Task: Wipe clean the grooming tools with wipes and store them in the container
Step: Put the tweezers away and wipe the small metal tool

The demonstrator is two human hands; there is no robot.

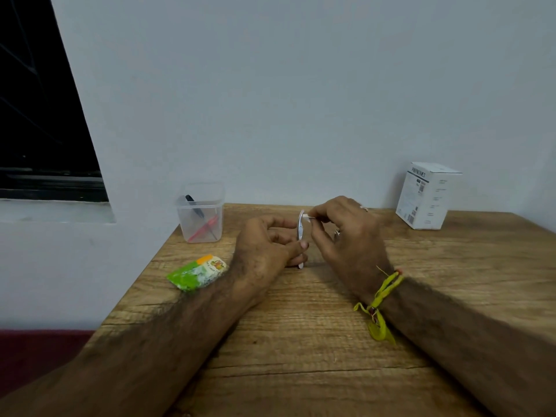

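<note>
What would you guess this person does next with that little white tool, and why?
Probably draw the small white wipe down the slim white grooming tool. The left hand holds it upright, the right hand pinches the wipe at its top, and the clear plastic container waits nearby.

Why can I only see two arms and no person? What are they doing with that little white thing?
The camera sits on the person's head and looks down, so you see only their arms. The left hand holds a small white plastic grooming tool upright above the brown wooden table. The right hand pinches a tiny white wipe piece against the tool's top. Left of the hands lies a green wipes packet. Behind it stands a clear plastic container holding a black tool and a red one. A white cardboard box stands far right.
</note>
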